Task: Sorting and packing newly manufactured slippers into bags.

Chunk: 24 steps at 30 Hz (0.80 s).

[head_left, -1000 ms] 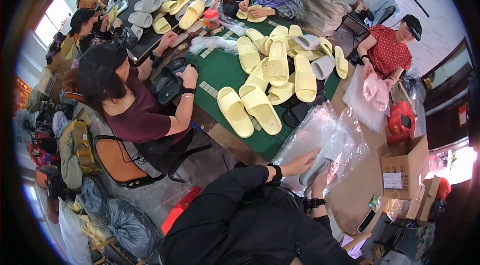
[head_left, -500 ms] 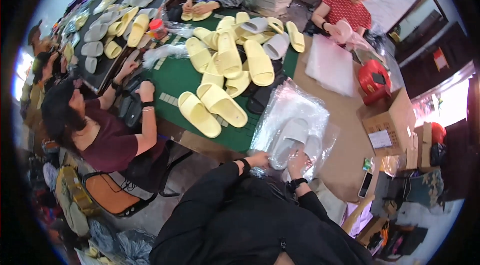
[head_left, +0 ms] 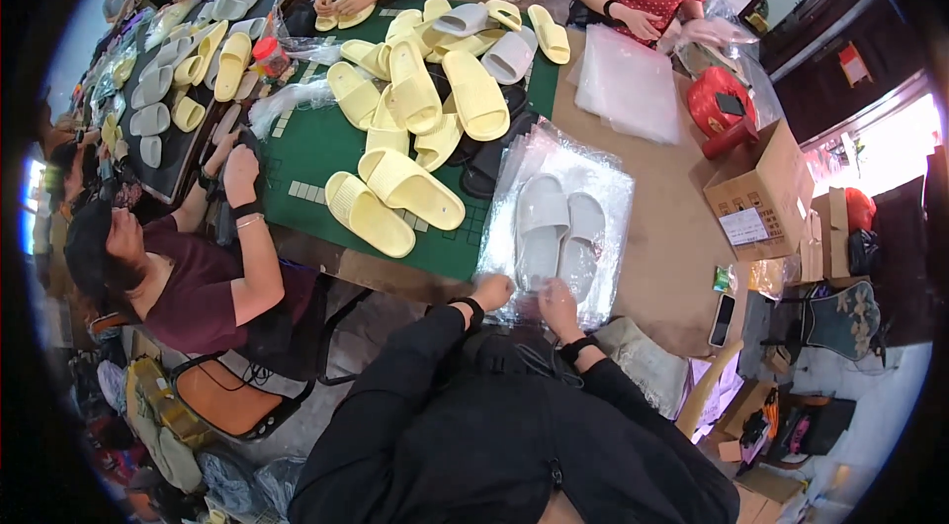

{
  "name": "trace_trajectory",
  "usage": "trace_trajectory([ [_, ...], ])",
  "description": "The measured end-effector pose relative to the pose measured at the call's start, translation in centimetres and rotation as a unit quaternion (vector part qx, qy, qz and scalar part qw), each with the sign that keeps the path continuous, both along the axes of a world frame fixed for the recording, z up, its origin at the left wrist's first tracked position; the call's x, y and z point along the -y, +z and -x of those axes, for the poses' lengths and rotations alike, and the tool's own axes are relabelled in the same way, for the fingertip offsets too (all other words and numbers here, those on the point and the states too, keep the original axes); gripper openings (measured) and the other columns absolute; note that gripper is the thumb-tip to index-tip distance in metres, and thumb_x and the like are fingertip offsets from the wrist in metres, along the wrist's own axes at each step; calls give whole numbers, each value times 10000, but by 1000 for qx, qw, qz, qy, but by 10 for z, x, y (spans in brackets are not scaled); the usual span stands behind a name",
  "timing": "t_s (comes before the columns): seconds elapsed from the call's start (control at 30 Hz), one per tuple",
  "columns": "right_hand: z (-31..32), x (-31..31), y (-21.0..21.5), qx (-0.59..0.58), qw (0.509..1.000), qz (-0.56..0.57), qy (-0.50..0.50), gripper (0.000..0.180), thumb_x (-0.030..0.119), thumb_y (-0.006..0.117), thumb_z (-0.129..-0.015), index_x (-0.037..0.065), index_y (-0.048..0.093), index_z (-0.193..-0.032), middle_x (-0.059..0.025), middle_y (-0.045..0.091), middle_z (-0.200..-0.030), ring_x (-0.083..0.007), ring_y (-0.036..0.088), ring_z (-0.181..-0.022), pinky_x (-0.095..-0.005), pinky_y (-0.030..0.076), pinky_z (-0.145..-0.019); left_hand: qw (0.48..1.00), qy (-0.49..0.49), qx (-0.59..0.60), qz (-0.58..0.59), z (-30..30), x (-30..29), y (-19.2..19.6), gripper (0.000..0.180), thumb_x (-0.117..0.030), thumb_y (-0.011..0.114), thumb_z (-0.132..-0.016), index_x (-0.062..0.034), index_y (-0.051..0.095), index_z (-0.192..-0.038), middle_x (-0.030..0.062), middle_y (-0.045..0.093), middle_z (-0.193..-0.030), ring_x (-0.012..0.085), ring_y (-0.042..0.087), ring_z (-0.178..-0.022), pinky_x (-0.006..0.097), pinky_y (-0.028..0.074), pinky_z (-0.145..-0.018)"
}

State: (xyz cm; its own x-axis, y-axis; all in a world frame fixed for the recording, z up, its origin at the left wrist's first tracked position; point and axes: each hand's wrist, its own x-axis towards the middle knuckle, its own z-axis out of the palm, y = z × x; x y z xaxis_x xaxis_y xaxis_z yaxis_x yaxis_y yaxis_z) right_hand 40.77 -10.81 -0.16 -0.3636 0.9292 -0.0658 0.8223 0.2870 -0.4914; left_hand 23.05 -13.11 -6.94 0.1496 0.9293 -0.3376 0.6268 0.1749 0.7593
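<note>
Grey slippers (head_left: 544, 227), one pair: side by side, toes away, on or inside clear plastic bag (head_left: 615, 193) (cannot tell which), on bench (head_left: 657, 237) | Left hand (head_left: 493, 291): fingers curled narrow at bag's near-left corner | Right hand (head_left: 558, 306): fingers curled narrow at near edge | Grip, both: cannot tell | Yellow slippers (head_left: 413, 89): piled beyond, left

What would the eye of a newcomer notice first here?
Probably the pale yellow slippers heaped on the green mat, upper centre. Next, the grey slippers amid shiny clear plastic, beyond the person's left hand and right hand. Then the red object beside the cardboard box, at right.
</note>
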Motion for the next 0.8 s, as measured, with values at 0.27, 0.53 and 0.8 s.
trace_trajectory([
  [0.27, -13, 17, -52, 38, 959, 183, 213, 224, 228, 529, -759, 25, 559, -849, -186, 581, -829, -365, 546, -783, -433, 434, -681, 994, -63, -85, -25, -8, 4, 9, 189, -174, 510, -735, -6, 589, -768, 212, 592, -776, 384, 563, -745, 453, 436, -670],
  [0.53, 0, 14, -32, 74, 976, 135, 151, 240, 232, 514, -782, 15, 558, -872, -208, 580, -810, -369, 549, -764, -447, 436, -675, 994, -79, -76, -29, -2, 4, 6, 241, -191, 515, -742, 33, 587, -795, 246, 585, -797, 399, 566, -775, 458, 440, -697],
  [0.8, 4, 22, -30, 27, 976, -107, 187, 244, 166, 512, -757, 33, 526, -961, -166, 559, -821, -343, 524, -831, -439, 446, -721, 985, -110, -123, 55, -3, 0, 29, 261, -218, 529, -733, 13, 622, -809, 227, 604, -850, 376, 581, -831, 447, 449, -737],
])
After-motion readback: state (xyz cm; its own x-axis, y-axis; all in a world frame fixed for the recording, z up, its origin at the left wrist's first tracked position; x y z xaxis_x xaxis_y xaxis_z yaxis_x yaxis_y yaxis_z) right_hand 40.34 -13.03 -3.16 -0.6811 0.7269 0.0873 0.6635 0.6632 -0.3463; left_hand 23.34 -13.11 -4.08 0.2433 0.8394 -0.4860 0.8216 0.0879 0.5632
